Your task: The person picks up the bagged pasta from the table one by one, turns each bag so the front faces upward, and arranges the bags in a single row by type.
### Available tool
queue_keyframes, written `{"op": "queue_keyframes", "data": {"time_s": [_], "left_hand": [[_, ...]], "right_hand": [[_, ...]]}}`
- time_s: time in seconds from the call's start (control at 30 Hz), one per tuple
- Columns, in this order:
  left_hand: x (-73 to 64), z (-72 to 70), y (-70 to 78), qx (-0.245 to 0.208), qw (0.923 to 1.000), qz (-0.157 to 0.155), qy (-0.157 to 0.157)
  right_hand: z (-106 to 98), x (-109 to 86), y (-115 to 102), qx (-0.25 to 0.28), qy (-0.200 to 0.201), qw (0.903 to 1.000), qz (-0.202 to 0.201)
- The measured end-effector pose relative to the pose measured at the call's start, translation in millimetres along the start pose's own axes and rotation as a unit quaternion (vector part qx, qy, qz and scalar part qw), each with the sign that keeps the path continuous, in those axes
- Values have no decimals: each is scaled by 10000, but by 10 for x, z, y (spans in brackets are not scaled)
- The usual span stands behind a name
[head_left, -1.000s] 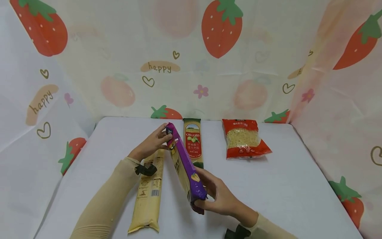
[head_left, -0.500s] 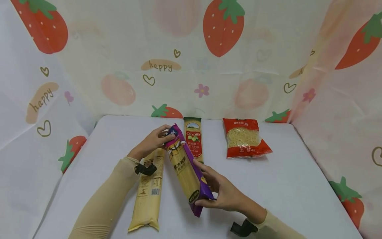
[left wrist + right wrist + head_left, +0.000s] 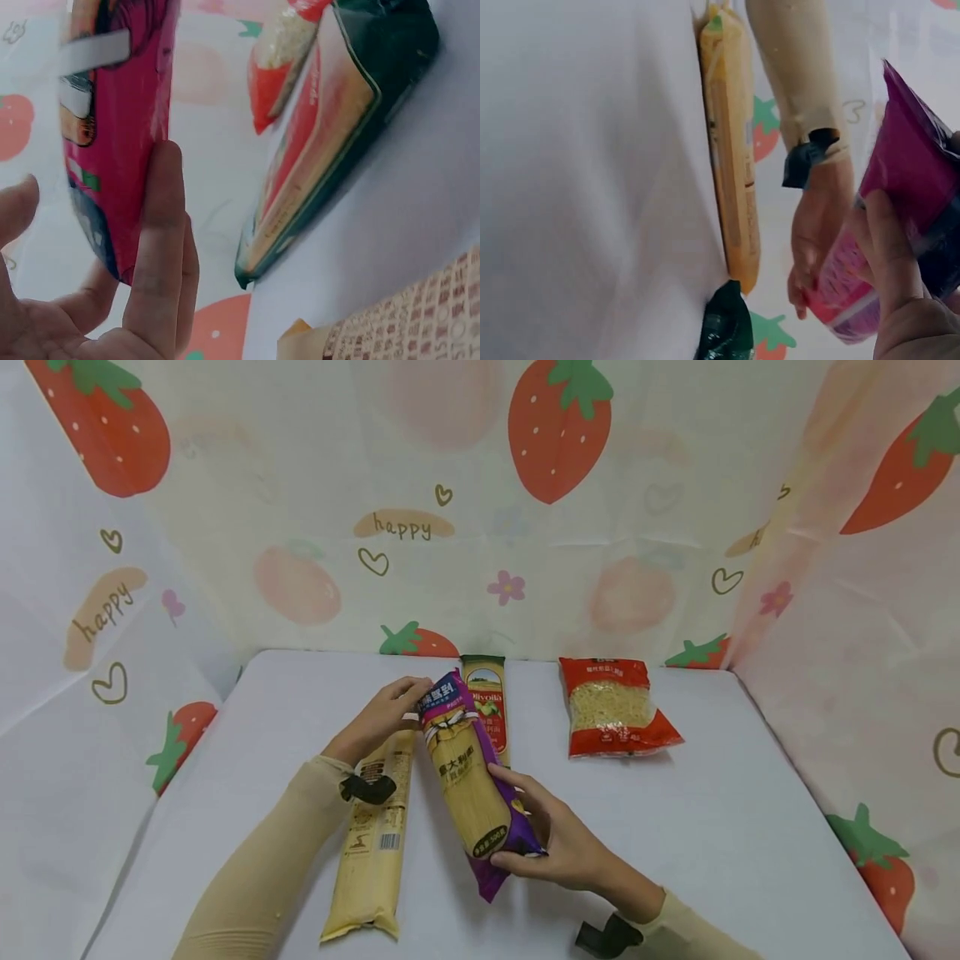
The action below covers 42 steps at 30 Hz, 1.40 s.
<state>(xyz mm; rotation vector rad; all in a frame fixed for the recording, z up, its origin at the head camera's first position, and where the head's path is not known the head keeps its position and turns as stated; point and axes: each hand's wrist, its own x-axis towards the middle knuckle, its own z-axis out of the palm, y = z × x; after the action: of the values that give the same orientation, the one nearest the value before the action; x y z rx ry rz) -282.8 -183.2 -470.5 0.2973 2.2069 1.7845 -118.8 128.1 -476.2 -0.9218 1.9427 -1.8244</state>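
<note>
A purple packet of spaghetti (image 3: 465,777), its printed front turned up, hangs tilted above the table between both hands. My right hand (image 3: 566,843) grips its near end, thumb on the front edge and fingers along the right side. At the far end is my left hand (image 3: 378,718); in the left wrist view its straight fingers (image 3: 159,225) touch the packet while the thumb stands apart. Below the left wrist lies a yellow pasta packet (image 3: 367,868), back side up with a barcode. A green and red Olivoilà pasta packet (image 3: 495,718) lies behind, partly covered by the purple one.
A red bag of small pasta (image 3: 607,706) lies at the back right of the white table (image 3: 712,827). Strawberry-print cloth (image 3: 660,535) forms walls at the back and both sides. Each wrist wears a black strap mount.
The purple packet has rolled from its narrow side to show its front. My right hand shifted slightly right with it; my left thumb came off the front. The other packets stayed put.
</note>
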Motion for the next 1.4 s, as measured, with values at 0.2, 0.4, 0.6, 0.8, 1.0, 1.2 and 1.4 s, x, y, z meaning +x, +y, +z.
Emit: {"op": "queue_keyframes", "data": {"time_s": [0.2,0.4,0.6,0.8,1.0,1.2,1.4], "left_hand": [[-62,6,39,-501,9971,75,-567],[-103,14,48,-651,9902,-225,-1211],[-113,21,16,-1062,9843,-482,-1328],[-120,8,-34,-1185,9837,-438,-1281],[-127,-56,-80,-1190,9889,-419,-785],[-153,-99,-62,-949,9933,-132,-639],[-176,-113,-17,-667,9970,27,-399]], "right_hand": [[5,-7,59,297,343,9990,5],[44,11,83,607,543,9967,-22],[99,51,87,802,556,9952,-120],[149,64,84,553,791,9952,142],[173,110,73,-163,1096,9922,573],[178,170,85,-610,1060,9890,827],[179,245,134,-641,930,9900,848]]}}
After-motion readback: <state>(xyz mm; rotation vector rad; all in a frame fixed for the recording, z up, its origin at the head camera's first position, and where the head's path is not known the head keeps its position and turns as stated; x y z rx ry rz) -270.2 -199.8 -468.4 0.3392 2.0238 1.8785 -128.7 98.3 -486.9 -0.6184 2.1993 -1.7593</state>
